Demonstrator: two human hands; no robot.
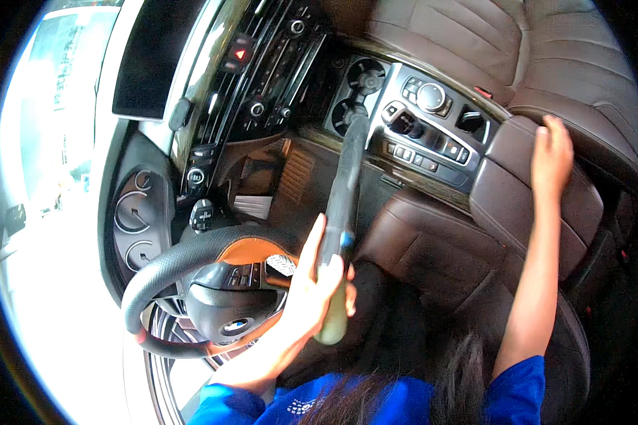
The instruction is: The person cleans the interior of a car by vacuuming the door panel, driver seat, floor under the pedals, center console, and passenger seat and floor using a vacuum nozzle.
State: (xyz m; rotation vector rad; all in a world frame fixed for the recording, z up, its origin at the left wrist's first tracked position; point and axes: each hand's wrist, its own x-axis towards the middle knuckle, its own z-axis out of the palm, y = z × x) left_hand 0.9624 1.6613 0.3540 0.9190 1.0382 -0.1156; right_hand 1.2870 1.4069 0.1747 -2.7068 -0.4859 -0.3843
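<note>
My left hand [313, 292] grips a slim dark handheld vacuum cleaner [340, 196] with a blue button and a pale greenish rear end. Its narrow tip reaches the nearer of two round cup holders [345, 114] in the centre console; whether it touches the bottom is hard to tell. Without holding anything, my right hand [553, 154] leans on the brown leather centre armrest [515, 154]. Between the cup holders and that armrest are the gear selector [404, 121] and a round control knob [430, 97].
A BMW steering wheel [165, 263] stands close to my left forearm. Beyond it are the instrument cluster [138, 212] and dark display screen [151, 58]. The brown front passenger seat [452, 37] is across the console; pedals [252, 206] lie in the footwell.
</note>
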